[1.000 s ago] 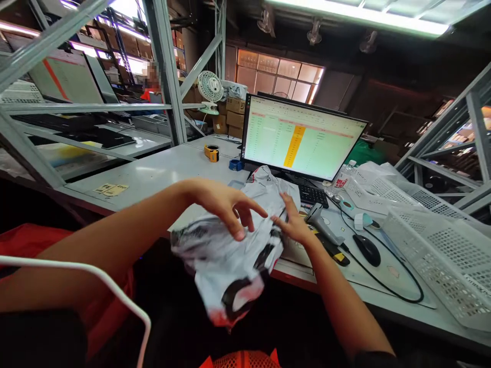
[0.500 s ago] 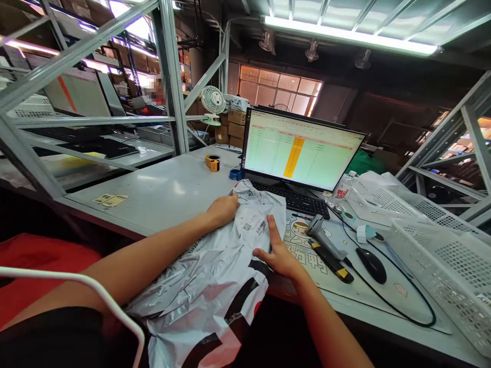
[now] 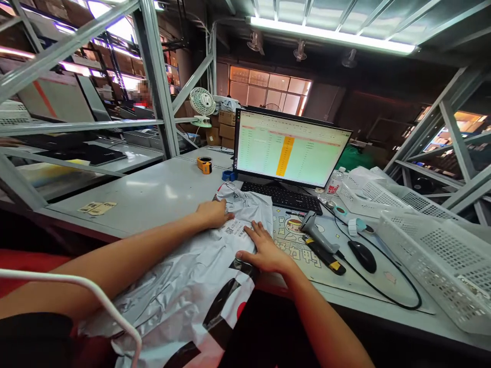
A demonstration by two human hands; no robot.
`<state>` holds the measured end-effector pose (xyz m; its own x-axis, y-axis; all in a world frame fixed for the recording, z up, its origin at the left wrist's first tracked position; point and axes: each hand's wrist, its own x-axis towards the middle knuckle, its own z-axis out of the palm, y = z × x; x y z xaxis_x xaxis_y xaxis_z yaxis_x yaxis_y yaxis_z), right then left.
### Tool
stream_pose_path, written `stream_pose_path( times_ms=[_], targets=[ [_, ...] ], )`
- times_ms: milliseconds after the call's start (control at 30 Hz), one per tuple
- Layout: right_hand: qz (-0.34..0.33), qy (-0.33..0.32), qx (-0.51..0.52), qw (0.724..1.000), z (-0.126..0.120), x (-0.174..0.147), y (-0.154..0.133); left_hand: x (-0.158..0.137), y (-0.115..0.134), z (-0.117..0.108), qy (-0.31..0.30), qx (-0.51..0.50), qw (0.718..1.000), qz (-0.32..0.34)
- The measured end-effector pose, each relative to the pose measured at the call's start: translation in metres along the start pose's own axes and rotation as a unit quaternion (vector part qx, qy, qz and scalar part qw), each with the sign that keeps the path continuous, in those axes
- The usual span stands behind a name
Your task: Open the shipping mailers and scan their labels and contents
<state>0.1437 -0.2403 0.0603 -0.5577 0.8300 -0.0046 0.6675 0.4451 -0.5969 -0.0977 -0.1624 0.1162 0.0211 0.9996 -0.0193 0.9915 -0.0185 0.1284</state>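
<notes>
1 wide pale table [image 3: 153,191] spans the scene, running from the left frame posts to the white baskets at right. On its near edge lies the grey-white plastic bag [image 3: 187,278], far end on the tabletop before the monitor [image 3: 293,148], near end drooping past the edge. 1.0 s ago that bag was bunched and blurred by motion, with the left fingers loose above it; now it is drawn out long, printed side showing. I judge that it is being steadied at 2 points rather than turned about.

The keyboard [image 3: 299,199] sits just beyond the bag's far right side. The right hand [image 3: 266,250] has settled palm down, fingers spread and straight, pressing on the bag's right side without gripping; 0.5 s ago its fingers stood more upright. The left hand [image 3: 213,213] has stayed curled at the far left edge and seems to be pinching the plastic, though its fingertips are partly hidden. Right of the bag, apart from both hands, lie the scanner [image 3: 320,232] and mouse [image 3: 362,256]. Smallest, the label [image 3: 232,228] faces up between the 2 hands, its print unreadable here.
</notes>
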Motion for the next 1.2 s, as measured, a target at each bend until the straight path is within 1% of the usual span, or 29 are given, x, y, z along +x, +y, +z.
stream_pose_path(
  times_ms=[33, 100, 267, 367, 467, 533, 600, 633, 700, 733, 767, 800, 867, 933, 1000, 1033, 1067, 1100, 1133, 1167, 1200],
  targets=[
    [0.002, 0.003, -0.010, 1.000, 0.001, 0.001, -0.004, -0.002, 0.003, 0.005, 0.007, -0.002, 1.000, 0.008],
    [0.000, 0.012, -0.021, 1.000, 0.004, 0.001, -0.010, -0.003, 0.000, 0.012, 0.022, -0.016, 1.000, 0.015],
    [-0.035, 0.021, 0.004, 0.999, 0.018, -0.003, -0.008, 0.005, -0.024, 0.022, 0.048, -0.075, 0.996, 0.004],
    [-0.046, 0.057, 0.025, 0.997, 0.031, -0.018, 0.000, 0.011, -0.030, 0.027, 0.051, -0.100, 0.994, 0.005],
    [-0.056, 0.081, 0.029, 0.995, 0.039, -0.044, 0.007, 0.012, -0.026, 0.029, 0.050, -0.098, 0.994, 0.027],
    [-0.073, 0.079, 0.017, 0.994, 0.033, -0.059, 0.008, 0.010, -0.018, 0.026, 0.051, -0.097, 0.993, 0.047],
    [-0.088, 0.082, -0.006, 0.993, 0.014, -0.064, 0.006, 0.007, -0.009, 0.023, 0.054, -0.095, 0.992, 0.064],
    [-0.096, 0.094, -0.016, 0.991, 0.003, -0.062, 0.003, 0.005, -0.003, 0.021, 0.058, -0.093, 0.992, 0.070],
    [-0.120, 0.140, -0.026, 0.983, -0.018, -0.049, -0.005, 0.001, 0.009, 0.018, 0.071, -0.091, 0.989, 0.087],
    [-0.132, 0.160, -0.026, 0.978, -0.024, -0.041, -0.010, -0.001, 0.014, 0.017, 0.077, -0.092, 0.988, 0.099],
    [-0.144, 0.165, -0.028, 0.975, -0.025, -0.033, -0.015, -0.003, 0.019, 0.016, 0.083, -0.092, 0.986, 0.109],
    [-0.150, 0.156, -0.033, 0.976, -0.022, -0.028, -0.019, -0.005, 0.023, 0.016, 0.086, -0.091, 0.985, 0.118],
    [-0.154, 0.109, -0.051, 0.981, -0.004, -0.026, -0.024, -0.010, 0.027, 0.016, 0.087, -0.080, 0.984, 0.130],
    [-0.155, 0.071, -0.060, 0.983, 0.018, -0.040, -0.022, -0.016, 0.028, 0.018, 0.084, -0.066, 0.985, 0.133],
    [-0.162, 0.060, -0.033, 0.984, 0.028, -0.067, -0.014, -0.022, 0.027, 0.021, 0.084, -0.059, 0.986, 0.133],
    [-0.166, 0.054, -0.003, 0.985, 0.026, -0.083, -0.007, -0.026, 0.028, 0.021, 0.086, -0.059, 0.986, 0.133],
    [-0.164, 0.050, 0.033, 0.985, 0.018, -0.097, 0.002, -0.029, 0.029, 0.022, 0.088, -0.060, 0.985, 0.135],
    [-0.153, 0.055, 0.064, 0.985, 0.004, -0.110, 0.012, -0.032, 0.031, 0.021, 0.090, -0.062, 0.984, 0.138],
    [-0.127, 0.074, 0.088, 0.985, -0.015, -0.119, 0.025, -0.034, 0.033, 0.021, 0.092, -0.063, 0.984, 0.140],
    [-0.084, 0.110, 0.089, 0.986, -0.036, -0.124, 0.039, -0.035, 0.035, 0.020, 0.092, -0.064, 0.984, 0.138],
    [-0.024, 0.183, 0.055, 0.981, -0.059, -0.125, 0.056, -0.035, 0.036, 0.019, 0.093, -0.066, 0.985, 0.133]
  ],
)
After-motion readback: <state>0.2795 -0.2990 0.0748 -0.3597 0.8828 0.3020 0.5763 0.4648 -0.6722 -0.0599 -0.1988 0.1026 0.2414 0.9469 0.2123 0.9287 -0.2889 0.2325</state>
